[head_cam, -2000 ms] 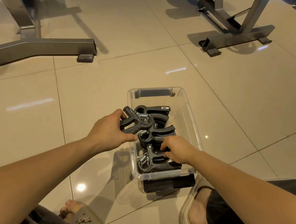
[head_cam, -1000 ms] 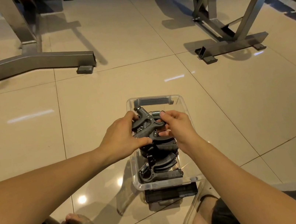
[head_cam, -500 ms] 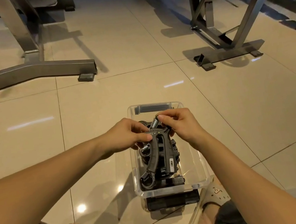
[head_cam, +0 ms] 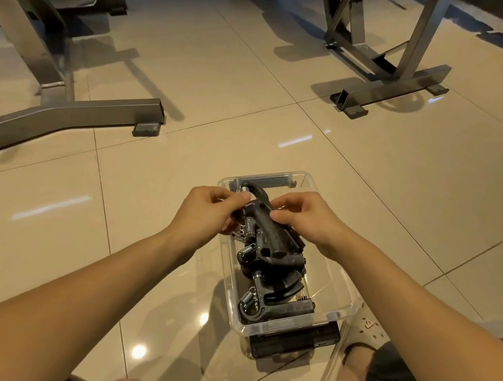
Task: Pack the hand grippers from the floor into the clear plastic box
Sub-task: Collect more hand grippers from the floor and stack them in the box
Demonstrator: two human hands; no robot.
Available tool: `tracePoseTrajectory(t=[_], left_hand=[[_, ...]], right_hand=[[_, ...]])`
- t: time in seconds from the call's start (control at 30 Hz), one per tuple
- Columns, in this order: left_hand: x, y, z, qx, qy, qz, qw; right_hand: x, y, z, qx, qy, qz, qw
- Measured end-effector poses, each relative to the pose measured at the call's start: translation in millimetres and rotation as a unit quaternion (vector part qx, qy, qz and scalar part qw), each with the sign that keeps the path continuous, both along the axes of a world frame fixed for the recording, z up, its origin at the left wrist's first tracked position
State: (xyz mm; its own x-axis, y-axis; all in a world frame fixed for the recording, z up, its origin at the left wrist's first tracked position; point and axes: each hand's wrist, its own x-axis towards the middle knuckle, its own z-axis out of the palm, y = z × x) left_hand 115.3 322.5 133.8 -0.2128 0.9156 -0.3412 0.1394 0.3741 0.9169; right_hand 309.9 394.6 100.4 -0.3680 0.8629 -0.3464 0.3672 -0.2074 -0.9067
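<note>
A clear plastic box [head_cam: 333,279] stands on the tiled floor between my feet. Several black hand grippers [head_cam: 274,302] with steel springs lie stacked inside it. The top hand gripper [head_cam: 269,230] is held over the box's far half, its handles pointing towards me. My left hand [head_cam: 205,217] pinches its spring end from the left. My right hand [head_cam: 307,217] pinches its handle from the right with thumb and fingers. No hand gripper is visible on the floor outside the box.
A dark lid or tray [head_cam: 295,340] sits under the box's near end. My sandalled feet [head_cam: 352,358] flank the box. Grey metal gym frames stand at the far left [head_cam: 51,120] and far right [head_cam: 392,89].
Both hands took hold of the top hand gripper, lifted it over the box and turned it lengthwise. The view tilted up a little.
</note>
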Motion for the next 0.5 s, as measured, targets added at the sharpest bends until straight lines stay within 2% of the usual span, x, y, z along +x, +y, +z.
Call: tracePoseTrajectory(t=[0.1, 0.23, 0.33, 0.5], left_hand=[[-4, 5, 1, -0.001, -0.010, 0.020, 1.000], [-8, 7, -2, -0.025, 0.005, -0.018, 1.000], [-6, 9, -2, -0.032, 0.024, -0.033, 0.999], [-4, 17, -3, -0.006, -0.021, 0.091, 0.996]], right_hand=[[11, 6, 8, -0.010, 0.011, 0.027, 1.000], [15, 6, 15, -0.003, 0.017, 0.114, 0.993], [13, 5, 16, 0.010, 0.014, 0.115, 0.993], [14, 18, 8, 0.117, -0.052, 0.055, 0.990]])
